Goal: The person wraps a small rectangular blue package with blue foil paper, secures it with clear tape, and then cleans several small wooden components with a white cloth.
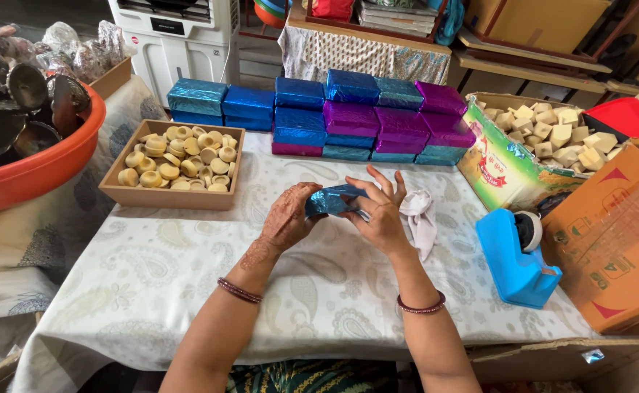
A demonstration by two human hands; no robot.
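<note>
Above the middle of the cloth-covered table (188, 269), the left hand (288, 218) and right hand (383, 218) clasp a small block wrapped in shiny blue foil (332, 200); it looks light, stiff and slippery, best gripped by both ends.

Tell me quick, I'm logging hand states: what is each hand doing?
Left hand: closed on the blue foil-wrapped block.
Right hand: holding the same block, fingers partly spread.

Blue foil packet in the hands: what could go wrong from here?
The blue foil packet is pinched between the left hand and right hand above the table; the thin foil might tear or crease. The white cloth lies right beside the right hand and could snag. The tape dispenser sits near the table's edge.
</note>
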